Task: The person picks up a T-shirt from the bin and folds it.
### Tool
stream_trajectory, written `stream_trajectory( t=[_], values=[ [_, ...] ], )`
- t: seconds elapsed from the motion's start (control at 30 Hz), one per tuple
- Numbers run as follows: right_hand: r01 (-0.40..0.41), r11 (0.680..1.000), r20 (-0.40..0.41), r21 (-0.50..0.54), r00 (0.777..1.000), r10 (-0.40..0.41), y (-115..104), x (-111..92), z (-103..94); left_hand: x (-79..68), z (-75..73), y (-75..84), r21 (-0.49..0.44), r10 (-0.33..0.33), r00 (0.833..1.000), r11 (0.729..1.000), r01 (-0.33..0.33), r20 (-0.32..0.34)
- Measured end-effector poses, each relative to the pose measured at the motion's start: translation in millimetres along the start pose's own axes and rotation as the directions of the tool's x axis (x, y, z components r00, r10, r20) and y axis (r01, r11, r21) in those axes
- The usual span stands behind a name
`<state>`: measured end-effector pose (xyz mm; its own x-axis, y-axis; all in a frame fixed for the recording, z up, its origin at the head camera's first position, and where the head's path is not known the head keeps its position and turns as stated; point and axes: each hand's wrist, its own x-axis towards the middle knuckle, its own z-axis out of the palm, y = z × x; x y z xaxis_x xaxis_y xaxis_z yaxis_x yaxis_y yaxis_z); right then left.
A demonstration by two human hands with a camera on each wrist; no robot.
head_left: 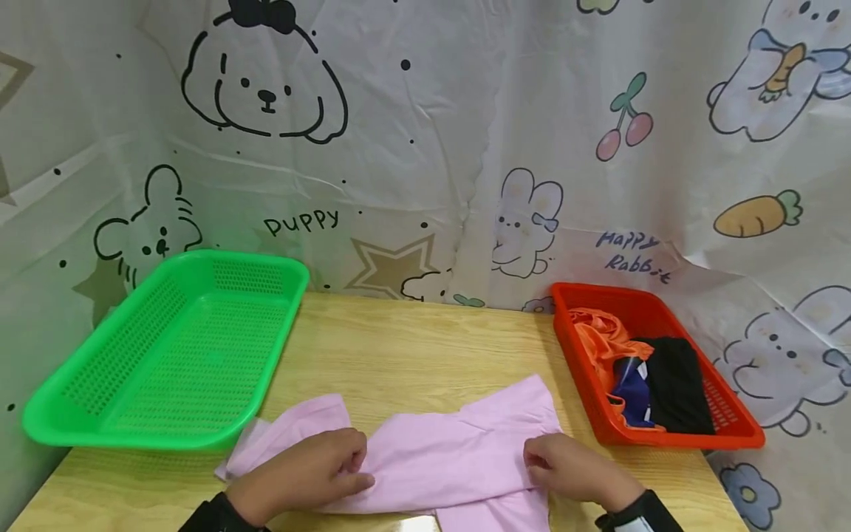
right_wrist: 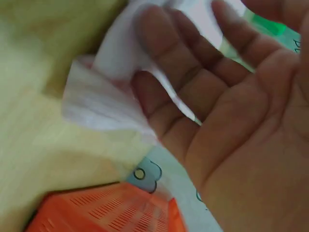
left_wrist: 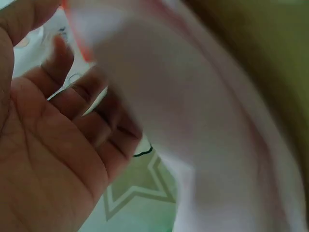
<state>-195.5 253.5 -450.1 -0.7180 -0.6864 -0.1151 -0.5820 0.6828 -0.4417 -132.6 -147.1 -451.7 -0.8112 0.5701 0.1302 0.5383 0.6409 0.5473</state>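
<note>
Cartoon-print backdrop [head_left: 425, 125] hangs behind a wood-look surface [head_left: 425, 347]. Left hand [head_left: 309, 469]: fingers loosely bent, thumb apart from the index, nothing pinched btwn them that I can see; they're at the left-middle of the pink cloth [head_left: 459, 458]. Right hand [head_left: 578, 465]: much the same, thumb off to one side, fingertips at the cloth's R end, no clear grip.

Pink cloth lies wrinkled on the surface, reaching from one hand to the other — a flap at its near R runs out of frame, L end bunched just by the green basket [head_left: 199, 355].

Step looks like smoothing the cloth. To do it well: fingers flat, work from the cloth's middle out to both ends w/ even tension, then square up the near flap. Bunched L end prob. needs drawing out first; fabric looks soft, so a one-sided drag will likely ruck it — go gently.

Further out: green basket at the cloth's far L, red basket [head_left: 678, 440] at its far R, w/ orange garment [head_left: 601, 332], black garment [head_left: 681, 384] etc. inside.
</note>
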Motion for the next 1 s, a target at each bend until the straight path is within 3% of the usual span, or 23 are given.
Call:
stream_trajectory(
  t=[0.07,0.13,0.2,0.3,0.43,0.57,0.67,0.77,0.9,1.0],
  values=[
    [-0.012,0.999,-0.117,-0.043,0.993,0.007,0,6,0.0,2.3,2.3,1.1,0.048,-0.077,0.997,0.996,0.078,-0.027],
    [-0.023,0.993,-0.264,-0.118,0.964,-0.009,1,18,-0.9,7.2,4.4,3.3,0.125,-0.154,0.986,0.979,0.16,-0.057],
    [-0.043,0.985,-0.348,-0.17,0.937,-0.019,1,32,-0.2,13.4,7.0,5.7,0.201,-0.209,0.975,0.955,0.219,-0.07],
    [-0.064,0.977,-0.361,-0.206,0.932,-0.015,1,53,7.4,23.8,11.9,6.4,0.283,-0.26,0.964,0.921,0.266,-0.059],
    [-0.098,0.979,-0.273,-0.181,0.961,0.046,0,69,21.2,33.8,18.1,3.3,0.297,-0.263,0.964,0.917,0.266,-0.051],
    [-0.079,0.978,-0.261,-0.191,0.965,0.027,-2,70,29.0,36.9,23.5,-0.9,0.217,-0.225,0.972,0.947,0.235,-0.071],
    [-0.048,0.98,-0.311,-0.193,0.95,-0.015,-5,68,29.3,38.7,25.7,-3.3,0.157,-0.162,0.983,0.972,0.174,-0.088],
    [-0.022,0.988,-0.345,-0.15,0.938,-0.032,-10,68,27.9,41.1,25.3,-3.2,0.038,-0.118,0.991,0.992,0.12,-0.058],
    [0.004,0.997,-0.317,-0.073,0.948,-0.027,-16,66,29.1,44.0,22.1,1.3,-0.17,-0.124,0.992,0.977,0.128,0.031],
    [0.031,0.997,-0.258,-0.07,0.965,-0.048,-22,66,32.9,46.7,20.2,5.3,-0.268,-0.126,0.991,0.954,0.133,0.042]
  ],
)
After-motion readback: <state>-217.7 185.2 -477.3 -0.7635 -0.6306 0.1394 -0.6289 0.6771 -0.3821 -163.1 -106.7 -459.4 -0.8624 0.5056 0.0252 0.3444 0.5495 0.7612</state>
